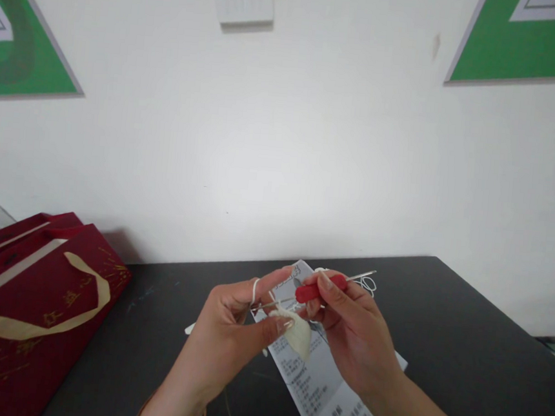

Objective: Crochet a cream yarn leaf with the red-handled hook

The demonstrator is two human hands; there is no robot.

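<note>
Two hands meet above the dark worktop (463, 354). At far left a red gift bag (29, 316) lies flat. The left hand (229, 320) pinches a small cream crocheted piece (298, 336), grip closed, yarn (255, 288) looped over one finger for tension. The right hand (349, 324) clamps a red-handled crochet hook (319, 289), tip aimed into the piece. A printed instruction sheet (324, 393) lies below.

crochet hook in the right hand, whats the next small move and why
Probably draw the crochet hook back toward the right hand, pulling yarn through. Its metal tip sits at the cream crocheted piece, which the left hand pinches, and the white yarn is looped over the left index finger, so the strand looks ready. Whether the yarn is caught is too small to tell.
</note>
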